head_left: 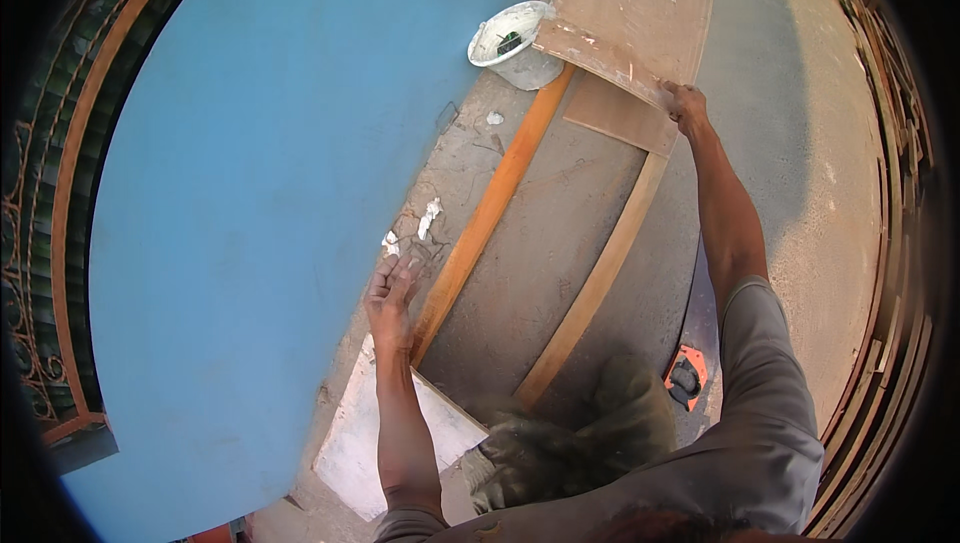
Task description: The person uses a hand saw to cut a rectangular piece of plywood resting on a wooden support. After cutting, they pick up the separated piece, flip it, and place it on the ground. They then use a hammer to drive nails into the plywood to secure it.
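Note:
My right hand [686,105] is closed on the near right corner of a long brown plywood sheet [640,3]. The sheet's near end is raised above a smaller brown board [620,115], which lies across two wooden strips. My left hand [392,303] is beside the near part of the orange-brown strip [500,198], its fingers loosely bent and apart; I see nothing held in it. The paler strip [598,273] runs roughly parallel on the right. A white-smeared bucket [520,68] stands by the plywood's left edge, with something dark and green inside.
A blue wall [250,193] rises along the left, with a metal grille [75,163] beyond it. White lumps [429,219] lie at its foot. Below my left forearm is a white-coated board [350,443]. An orange and black tool [686,378] lies near my right elbow. Stacked timber [890,243] lines the right side.

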